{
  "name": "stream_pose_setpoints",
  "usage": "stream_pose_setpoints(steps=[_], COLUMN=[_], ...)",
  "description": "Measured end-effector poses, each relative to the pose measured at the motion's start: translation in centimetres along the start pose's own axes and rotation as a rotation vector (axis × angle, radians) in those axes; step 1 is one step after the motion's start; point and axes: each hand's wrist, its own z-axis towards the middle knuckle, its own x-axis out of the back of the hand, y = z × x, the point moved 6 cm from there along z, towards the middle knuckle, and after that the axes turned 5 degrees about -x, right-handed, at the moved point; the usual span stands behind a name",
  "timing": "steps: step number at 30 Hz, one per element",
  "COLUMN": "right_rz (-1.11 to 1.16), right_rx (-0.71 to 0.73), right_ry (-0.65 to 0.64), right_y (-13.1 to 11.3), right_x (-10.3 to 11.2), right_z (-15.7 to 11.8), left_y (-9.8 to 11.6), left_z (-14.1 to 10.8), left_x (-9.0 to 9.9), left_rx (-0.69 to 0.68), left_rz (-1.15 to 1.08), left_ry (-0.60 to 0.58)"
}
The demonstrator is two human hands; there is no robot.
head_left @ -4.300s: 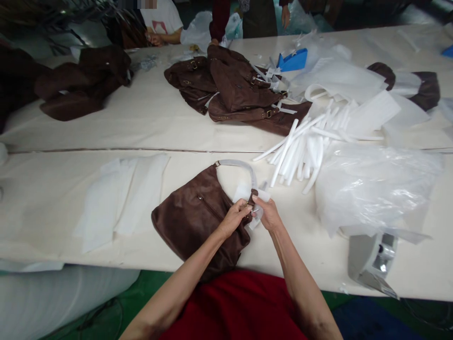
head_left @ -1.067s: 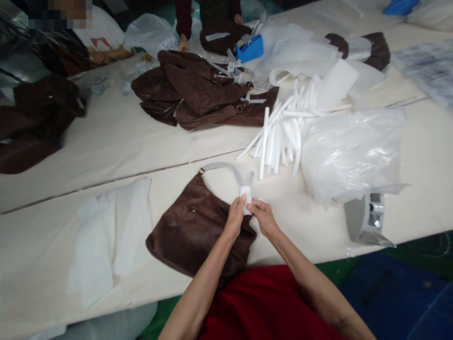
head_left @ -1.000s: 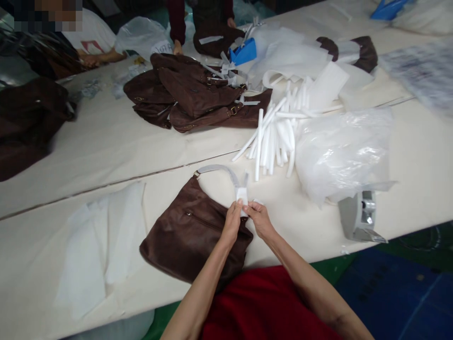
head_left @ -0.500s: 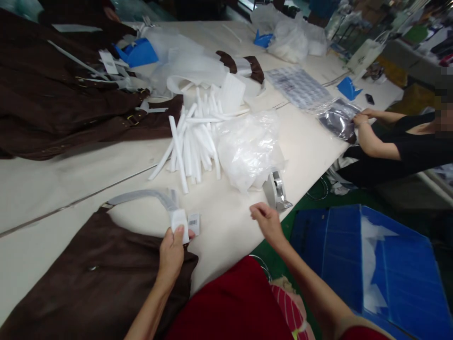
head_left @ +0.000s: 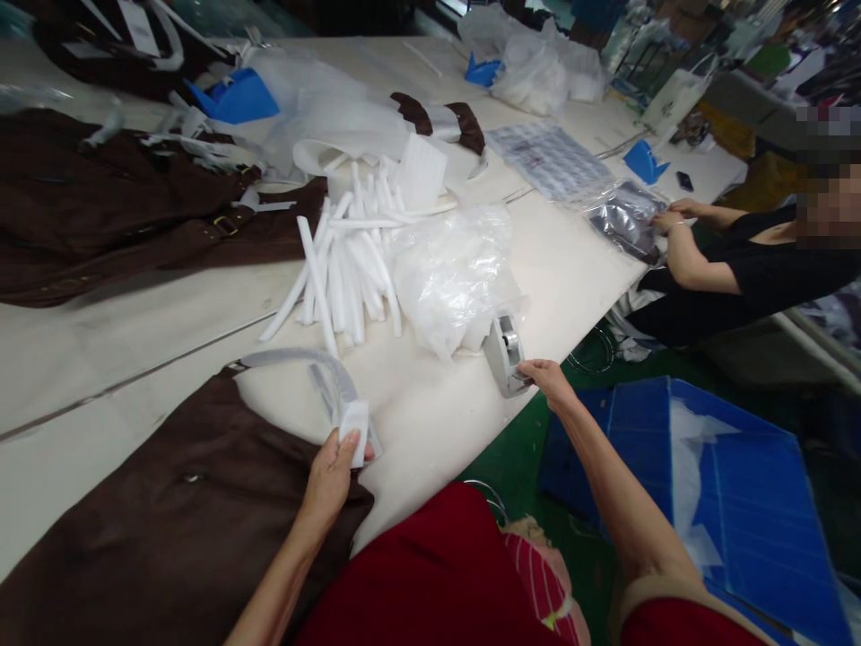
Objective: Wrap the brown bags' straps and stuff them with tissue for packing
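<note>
A dark brown bag (head_left: 175,529) lies on the table at the lower left, its strap (head_left: 302,357) covered in a pale grey wrap and arching toward me. My left hand (head_left: 328,480) is closed on a white foam sheet (head_left: 354,426) folded around the strap's near end, thumb on top. Part of a tag shows behind those fingers. At the table's front edge stands a grey tape dispenser (head_left: 500,359). My right hand (head_left: 552,382) pinches at its cutter end, where the tape comes off; the tape itself is hardly visible.
White foam tubes (head_left: 350,269) and a crumpled clear plastic bag (head_left: 457,278) lie mid-table. More brown bags (head_left: 100,215) rest at the left. A co-worker (head_left: 726,260) handles a plastic-wrapped item at the right. A large blue box (head_left: 605,440) stands beside the table.
My right hand has moved forward onto the tape dispenser, which now sits more upright in view. My left hand keeps hold of the foam sheet; the view has shifted slightly.
</note>
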Motion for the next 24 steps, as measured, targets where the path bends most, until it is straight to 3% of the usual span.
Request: stream_pose_setpoints(steps=[5, 9, 11, 15, 21, 23, 24], right_rz=[0.034, 0.05, 0.053, -0.107, -0.342, -0.377, -0.345], right_rx=[0.029, 0.086, 0.047, -0.095, -0.059, -0.039, -0.017], right_ry=[0.011, 0.061, 0.068, 0.089, 0.172, 0.113, 0.023], right_y=[-0.5, 0.5, 1.8, 3.6, 3.4, 3.6, 3.5], right_x=[0.8, 3.2, 3.7, 2.8, 3.0, 1.9, 0.5], right_z=[-0.3, -3.3, -4.9, -5.5, -5.4, -6.7, -7.6], left_y=[-0.1, -0.1, -0.3, -0.8, -1.0, -1.1, -1.1], left_z=[-0.2, -0.3, -0.3, -0.1, -0.9, -1.2, -1.4], left_x=[0.4, 0.3, 0.4, 0.6, 0.3, 0.2, 0.1], left_rx=[0.009, 0.0, 0.003, -0.002, -0.031, -0.038, -0.044], left_rz=[-0.03, -0.063, -0.077, -0.103, -0.255, -0.318, -0.341], left_ry=[0.009, -0.015, -0.025, -0.047, -0.066, -0.076, -0.082])
